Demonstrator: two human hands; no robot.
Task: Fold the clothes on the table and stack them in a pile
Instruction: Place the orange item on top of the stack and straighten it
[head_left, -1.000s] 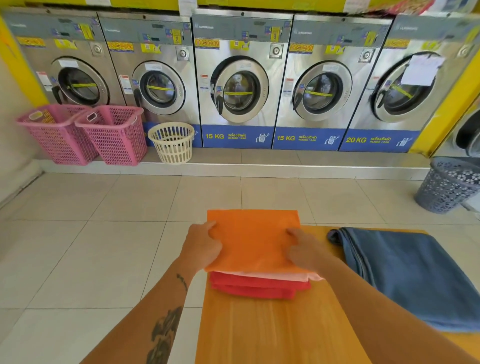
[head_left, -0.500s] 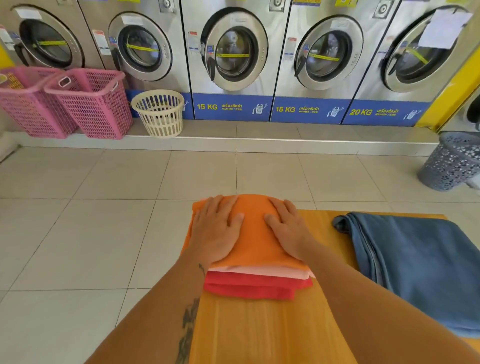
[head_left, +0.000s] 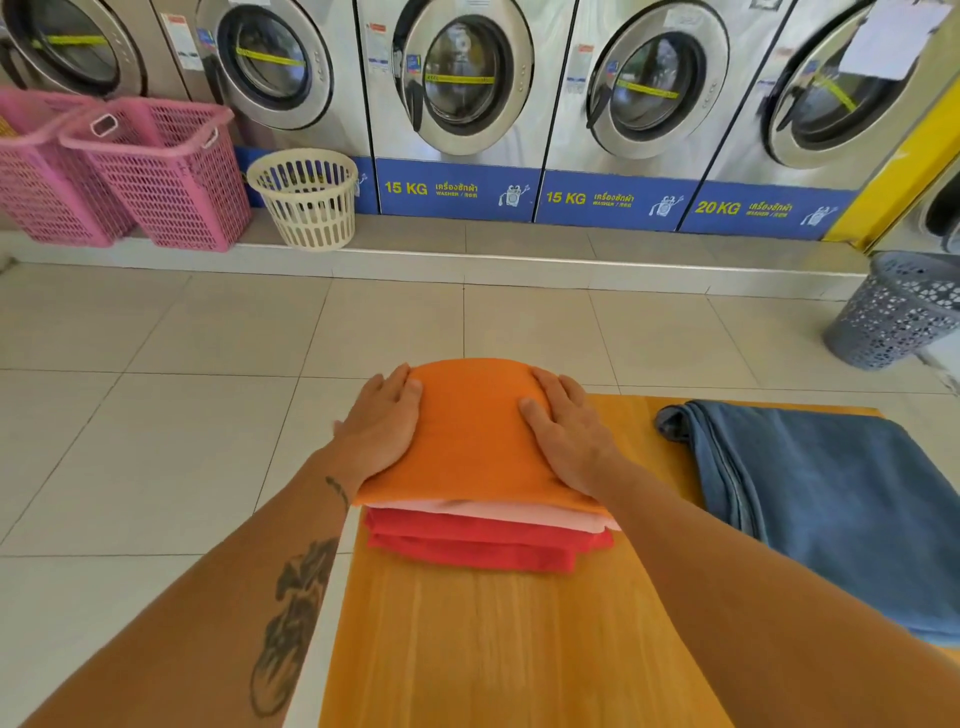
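The left hand (head_left: 382, 426) and right hand (head_left: 569, 434) lie flat with fingers spread on either side of the folded orange cloth (head_left: 470, 436), each grip wide and clasping nothing. The cloth tops a pile over a pink garment (head_left: 519, 514) and a red one (head_left: 483, 543) on the wooden surface (head_left: 493, 649). A blue garment (head_left: 831, 499) lies unfolded just to the right.

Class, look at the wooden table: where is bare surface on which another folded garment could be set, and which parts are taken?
Free: the bare wooden table nearest the person, in front of the red folded garment, and a narrow strip between the stack and the blue cloth. Crowded: the far left corner, where the left hand and right hand press the orange folded garment; the right side is covered by blue cloth.
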